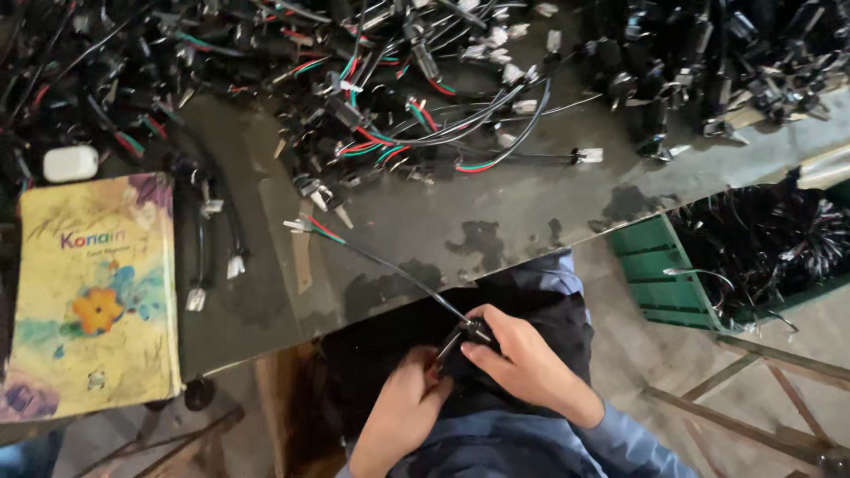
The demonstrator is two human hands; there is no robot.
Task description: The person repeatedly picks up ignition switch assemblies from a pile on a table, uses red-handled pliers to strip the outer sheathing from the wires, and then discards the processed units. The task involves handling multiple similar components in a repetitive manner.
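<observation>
1. Head view looks down on 2 hands working in the person's lap, just below the near edge of the bench (531, 208).
2. Right hand (522, 358) curls around a small black part (469, 335), thumb and fingers pinching it at its top; the grip looks firm, probably to keep the part from turning.
3. Left hand (407, 403) comes up from below with its fingertips pressed against the same part, so both hands close on it from opposite sides. I cannot tell which finger does the pressing.
4. Cable (390, 265), thin and black, runs from the part up over the near edge and ends in red and green wires with a white plug (297, 226) lying on the bench. Its slack length likely rests there to keep its weight off the hands.
5. Heaps of like cables (398, 97) cover the far edge, within arm's reach.
6. A yellow book (93, 292) lies flat at the near left corner, with a white case (71, 163) just beyond it, both apart from the work.
7. A green crate (660, 283) stands beside the right end of the bench, below its edge, full of black wired parts.
</observation>
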